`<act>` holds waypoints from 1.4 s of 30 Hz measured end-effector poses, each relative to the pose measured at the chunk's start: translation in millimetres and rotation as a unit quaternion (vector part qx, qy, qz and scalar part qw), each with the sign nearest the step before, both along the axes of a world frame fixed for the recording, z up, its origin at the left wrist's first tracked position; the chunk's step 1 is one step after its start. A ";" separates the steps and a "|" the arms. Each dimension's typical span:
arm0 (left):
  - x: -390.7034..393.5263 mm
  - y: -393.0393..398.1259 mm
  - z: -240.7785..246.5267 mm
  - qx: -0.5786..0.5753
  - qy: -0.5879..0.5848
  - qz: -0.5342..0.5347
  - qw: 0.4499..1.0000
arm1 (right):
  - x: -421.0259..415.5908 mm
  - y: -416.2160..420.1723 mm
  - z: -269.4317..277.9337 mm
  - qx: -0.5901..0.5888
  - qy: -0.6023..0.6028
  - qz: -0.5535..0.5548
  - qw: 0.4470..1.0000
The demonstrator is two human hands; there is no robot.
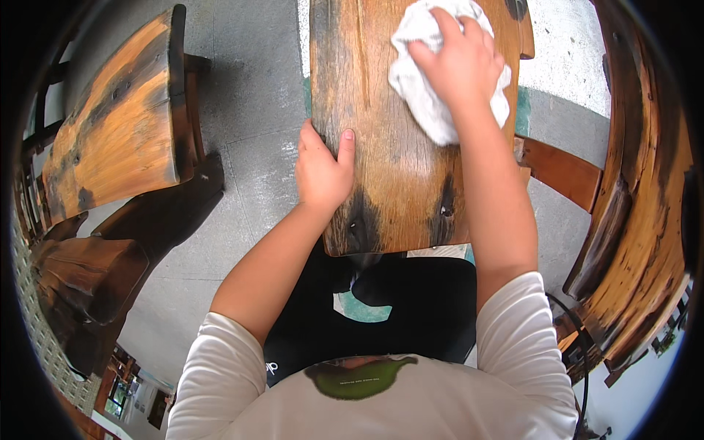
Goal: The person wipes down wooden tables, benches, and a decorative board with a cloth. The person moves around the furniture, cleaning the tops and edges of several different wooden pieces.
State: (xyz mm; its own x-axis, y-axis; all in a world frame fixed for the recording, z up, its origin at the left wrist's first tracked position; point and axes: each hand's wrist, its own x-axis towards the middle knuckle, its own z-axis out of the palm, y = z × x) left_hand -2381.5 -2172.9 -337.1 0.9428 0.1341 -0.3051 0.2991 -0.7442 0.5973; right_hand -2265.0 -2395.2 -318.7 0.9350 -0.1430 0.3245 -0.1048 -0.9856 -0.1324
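Note:
Before me a wooden slab tabletop extends away, its grain cracked and marked with dark burnt-looking patches. My right hand lies over a crumpled white cloth on the right part of the slab, fingers spread and pressing it to the wood. On the opposite side, my left hand grips the left edge, with the thumb on top and the other fingers over the side. The fingertips on that side are partly hidden.
A wooden seat and darker carved wood stand at the left. On the right curves a wooden bench, with a wooden crosspiece beside the tabletop. A black cable hangs near my right sleeve. Grey tiles cover the floor.

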 end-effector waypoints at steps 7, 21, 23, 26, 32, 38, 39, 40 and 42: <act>14.0 0.2 -5.2 -0.073 -0.051 -0.032 0.996 | -13.3 -3.7 6.2 0.001 -0.034 0.034 0.999; 10.8 -6.9 -9.8 -0.060 -0.079 -0.027 0.995 | -102.7 -97.2 23.2 0.120 0.011 -0.185 0.975; 9.6 -3.1 -7.9 -0.057 -0.076 -0.014 0.995 | -117.6 -92.6 13.9 0.122 -0.016 -0.120 0.985; 8.7 10.0 -21.3 -0.075 -0.071 0.025 0.994 | -197.3 -43.8 16.2 0.042 -0.005 -0.012 0.999; 15.7 24.8 -53.1 -0.385 -0.030 0.161 0.908 | -195.6 81.1 30.1 0.062 0.005 0.124 0.990; -27.7 27.6 -58.8 -0.584 0.030 0.189 0.789 | -30.6 85.9 32.4 0.047 0.022 0.011 0.999; -30.9 33.7 -74.3 -0.616 0.136 0.243 0.737 | -31.7 88.3 30.9 0.049 0.013 0.023 0.998; -36.6 35.8 -64.4 -0.605 0.162 0.233 0.744 | -45.0 94.1 26.9 0.050 0.017 0.035 0.998; -40.8 43.4 -42.6 -0.582 0.193 0.225 0.757 | -105.8 110.3 28.2 0.056 0.076 0.112 0.989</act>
State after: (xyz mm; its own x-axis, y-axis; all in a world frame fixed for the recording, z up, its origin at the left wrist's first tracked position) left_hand -2422.3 -2129.5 -379.6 0.6922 -0.1564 -0.7045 0.6851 0.4491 0.5735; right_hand -2370.8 -2284.9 -290.5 0.9839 0.0469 0.1724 0.0884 -0.9663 -0.2416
